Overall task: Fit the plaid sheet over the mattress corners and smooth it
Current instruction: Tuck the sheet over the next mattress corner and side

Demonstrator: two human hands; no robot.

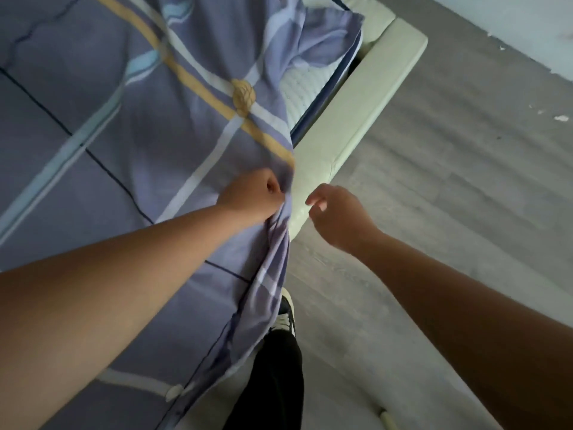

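The purple plaid sheet [130, 125], crossed by pale blue, white and tan stripes, covers most of the bed on the left. My left hand [252, 197] is clenched on a fold of the sheet at the bed's right edge. Just to its right, my right hand [336, 212] hovers over the bed frame with fingers loosely apart and nothing in it. At the far corner the sheet is bunched, and the white quilted mattress [302, 85] shows bare beneath it.
A pale green padded bed frame [369, 97] runs along the bed's right side to the far corner. Grey wood-look floor [449, 187] lies to the right. My dark trouser leg [276, 380] and a black-and-white shoe [285, 315] stand beside the bed.
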